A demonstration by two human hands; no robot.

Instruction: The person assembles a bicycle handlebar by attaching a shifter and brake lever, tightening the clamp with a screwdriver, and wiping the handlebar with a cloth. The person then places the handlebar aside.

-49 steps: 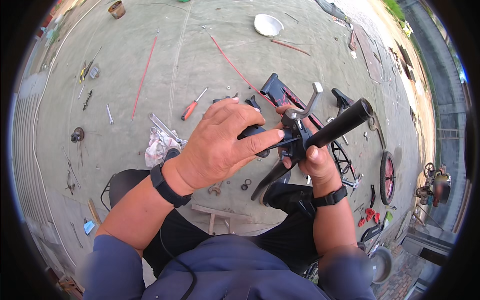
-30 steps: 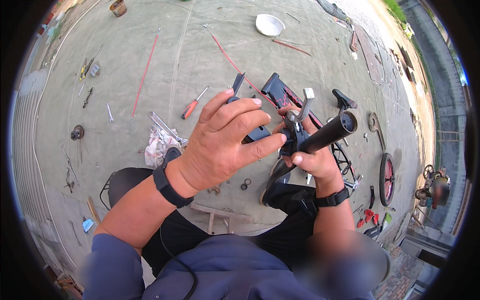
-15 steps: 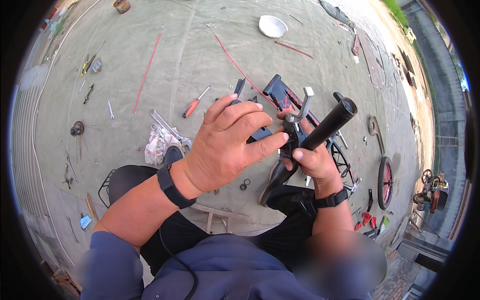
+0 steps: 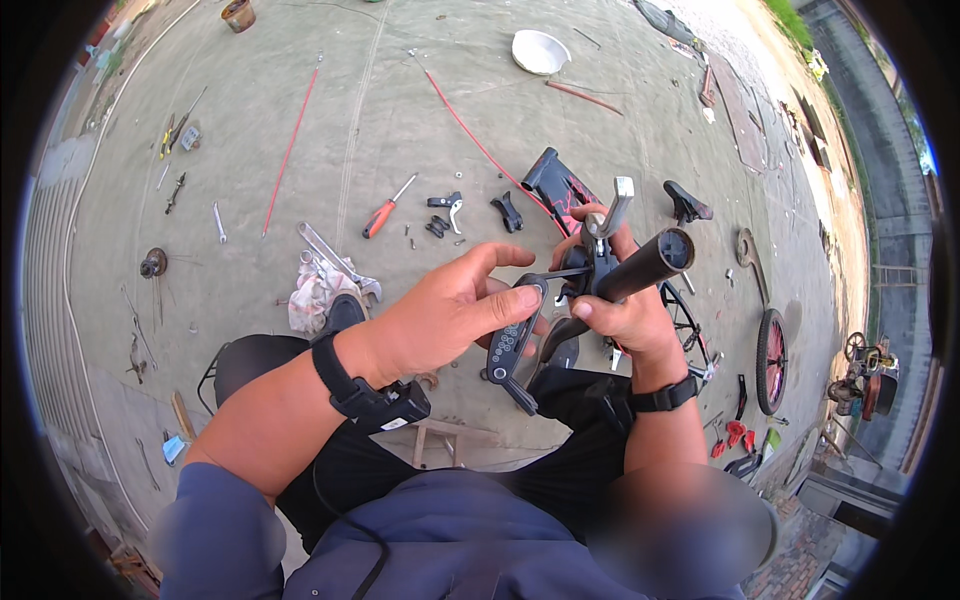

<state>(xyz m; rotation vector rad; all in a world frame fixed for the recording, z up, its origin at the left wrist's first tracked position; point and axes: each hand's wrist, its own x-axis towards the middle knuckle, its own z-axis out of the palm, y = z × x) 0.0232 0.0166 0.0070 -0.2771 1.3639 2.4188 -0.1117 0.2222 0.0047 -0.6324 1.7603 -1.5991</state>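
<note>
My left hand (image 4: 440, 315) is closed on a black folding multi-tool (image 4: 505, 350), thumb along its body. One thin key of it points right and meets the clamp of a silver brake lever (image 4: 612, 212); whether its tip sits in a bolt is hidden. A black handlebar (image 4: 645, 268) passes through that clamp, its open end tilted up toward the right. Wrapped round the handlebar and the clamp is my right hand (image 4: 637, 330), with its thumb on the near side and its fingers behind the lever.
Beyond my hands lie a red-handled screwdriver (image 4: 380, 215), another brake lever (image 4: 452, 208) and a black bicycle frame (image 4: 552, 185). A saddle (image 4: 688, 204) and a wheel (image 4: 769, 362) are on the right. Wrenches (image 4: 335, 262) rest on a rag at the left.
My left hand has come down toward me and turned, swinging the multi-tool's body from the far side to the near side. My right hand still grips the handlebar, which shifted slightly.
</note>
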